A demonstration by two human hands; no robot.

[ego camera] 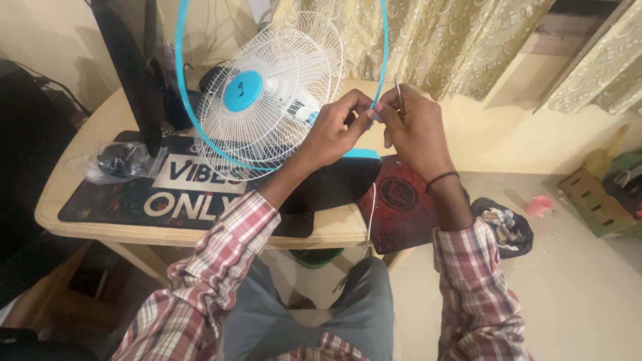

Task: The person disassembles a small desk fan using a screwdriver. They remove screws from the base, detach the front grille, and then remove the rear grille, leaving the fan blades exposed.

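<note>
A white table fan [267, 93] with a blue centre cap lies tilted on the wooden table [93, 220]. A thin blue ring [180, 73] loops up around its wire guard and out of the top of the view. My left hand [334, 130] pinches this ring at its right side. My right hand [414, 134] meets it there, holding a thin screwdriver [399, 100] upright between the fingers, its tip near the ring. Both wrists come from plaid sleeves.
A dark desk mat [134, 194] with large letters covers the table. A clear bag of black parts [117, 160] lies at its left. A black monitor [134, 67] stands behind. Floor at right holds a dark bag [505, 224], pink cup [539, 204] and cardboard box [592, 200].
</note>
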